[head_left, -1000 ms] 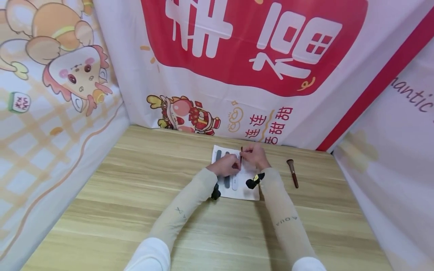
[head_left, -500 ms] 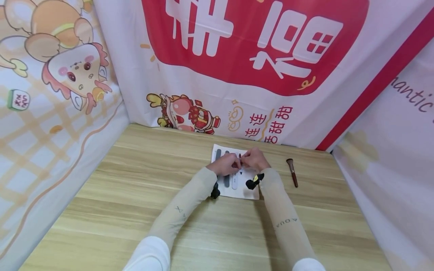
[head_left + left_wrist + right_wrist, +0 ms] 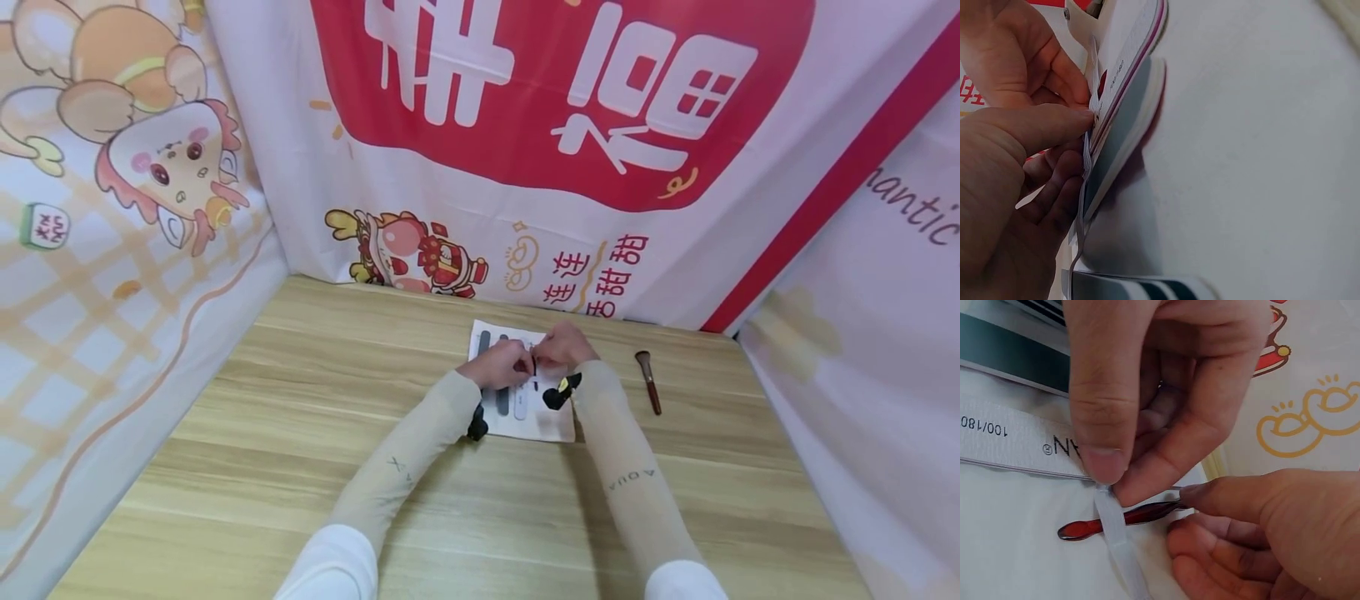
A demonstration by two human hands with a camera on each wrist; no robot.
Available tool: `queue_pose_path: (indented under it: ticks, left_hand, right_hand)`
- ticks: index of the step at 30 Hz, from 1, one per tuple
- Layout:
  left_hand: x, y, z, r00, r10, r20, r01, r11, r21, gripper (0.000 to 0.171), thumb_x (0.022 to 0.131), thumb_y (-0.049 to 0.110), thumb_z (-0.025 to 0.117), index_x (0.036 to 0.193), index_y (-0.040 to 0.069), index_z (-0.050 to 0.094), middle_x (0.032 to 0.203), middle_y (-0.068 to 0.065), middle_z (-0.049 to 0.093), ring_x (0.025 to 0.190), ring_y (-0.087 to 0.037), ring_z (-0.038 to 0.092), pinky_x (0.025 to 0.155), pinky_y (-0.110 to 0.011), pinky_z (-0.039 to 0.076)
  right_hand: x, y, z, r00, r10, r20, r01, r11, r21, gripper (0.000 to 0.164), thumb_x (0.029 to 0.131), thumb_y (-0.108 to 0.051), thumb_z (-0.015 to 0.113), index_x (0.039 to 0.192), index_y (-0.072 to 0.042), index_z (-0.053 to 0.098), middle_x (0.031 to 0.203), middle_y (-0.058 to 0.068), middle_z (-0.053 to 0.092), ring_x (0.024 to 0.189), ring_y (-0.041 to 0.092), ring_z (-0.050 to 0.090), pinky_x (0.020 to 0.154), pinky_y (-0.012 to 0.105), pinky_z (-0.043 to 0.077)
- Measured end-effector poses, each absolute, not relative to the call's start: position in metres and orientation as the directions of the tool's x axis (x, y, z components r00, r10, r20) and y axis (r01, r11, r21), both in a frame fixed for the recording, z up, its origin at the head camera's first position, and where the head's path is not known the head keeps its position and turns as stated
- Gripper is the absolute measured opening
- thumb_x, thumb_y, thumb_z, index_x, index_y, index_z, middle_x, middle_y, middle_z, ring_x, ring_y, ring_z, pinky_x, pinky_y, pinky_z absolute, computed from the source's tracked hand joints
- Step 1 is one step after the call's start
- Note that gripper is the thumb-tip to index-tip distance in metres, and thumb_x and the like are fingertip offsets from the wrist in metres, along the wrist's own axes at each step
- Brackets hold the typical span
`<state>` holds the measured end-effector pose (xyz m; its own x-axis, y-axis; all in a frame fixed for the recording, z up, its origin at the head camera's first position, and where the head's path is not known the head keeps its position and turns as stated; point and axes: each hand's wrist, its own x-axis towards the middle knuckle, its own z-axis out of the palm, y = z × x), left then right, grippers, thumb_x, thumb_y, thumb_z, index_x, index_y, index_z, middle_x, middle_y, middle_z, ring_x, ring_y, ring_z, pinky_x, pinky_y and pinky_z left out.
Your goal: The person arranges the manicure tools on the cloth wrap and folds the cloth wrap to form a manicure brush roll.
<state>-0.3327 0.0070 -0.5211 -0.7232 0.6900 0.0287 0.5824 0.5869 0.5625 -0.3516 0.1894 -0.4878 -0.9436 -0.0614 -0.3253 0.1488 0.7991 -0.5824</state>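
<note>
In the head view both hands meet over a white cloth-like sheet (image 3: 551,427) bearing nail files. My left hand (image 3: 498,365) pinches a white elastic band (image 3: 1113,532) between thumb and finger, lifting it off the sheet. A slim dark red tool with a spoon-shaped end (image 3: 1085,530) passes beneath the band. My right hand (image 3: 566,343) pinches its other end between thumb and fingers. Beside it under the band lies a white nail file (image 3: 1004,434), with a grey-green file (image 3: 1019,356) beyond. The tool's gripped end is hidden by my fingers.
A makeup brush (image 3: 649,392) with a dark red handle lies on the wooden table (image 3: 300,467), right of the sheet. Printed curtains hang along the table's back, left and right sides, the back curtain (image 3: 300,175) close behind my hands.
The red tool has slid toward me through the band, its tip now showing below my left fingers. My right hand moved down with it, then shifted slightly back. My left hand stays nearly still.
</note>
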Motion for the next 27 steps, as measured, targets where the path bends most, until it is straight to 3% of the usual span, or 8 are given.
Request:
queue_pose_path:
  ticks: [5,14,27]
  left_hand:
    - [-0.333,0.008,-0.521,-0.723,0.69,0.018,0.577,0.589,0.566,0.012,0.098,0.01,0.072,0.107,0.009,0.08,0.115,-0.005,0.072,0.11,-0.017,0.065,0.102,-0.032,0.053]
    - [-0.333,0.005,-0.516,-0.729,0.684,0.03,0.583,0.597,0.551,0.011,0.097,0.01,0.073,0.105,0.01,0.08,0.112,-0.004,0.071,0.108,-0.017,0.064,0.101,-0.034,0.053]
    - [-0.332,0.006,-0.519,-0.737,0.676,-0.006,0.554,0.609,0.567,0.01,0.099,0.01,0.072,0.104,0.012,0.08,0.11,-0.002,0.073,0.106,-0.015,0.066,0.099,-0.033,0.054]
  right_hand:
    - [-0.355,0.19,-0.494,-0.943,-0.05,-0.329,0.169,0.78,-0.603,0.014,0.093,-0.016,0.077,0.091,-0.003,0.08,0.077,0.007,0.076,0.067,0.016,0.068,0.061,0.025,0.053]
    - [-0.352,0.183,-0.486,-0.922,0.023,-0.386,0.25,0.796,-0.551,0.008,0.083,-0.011,0.081,0.082,-0.004,0.08,0.066,0.007,0.073,0.057,0.014,0.066,0.055,0.024,0.051]
    - [-0.343,0.183,-0.483,-0.877,0.053,-0.477,0.322,0.802,-0.504,0.012,0.085,-0.015,0.083,0.088,-0.004,0.079,0.072,0.005,0.075,0.061,0.012,0.069,0.058,0.022,0.055]
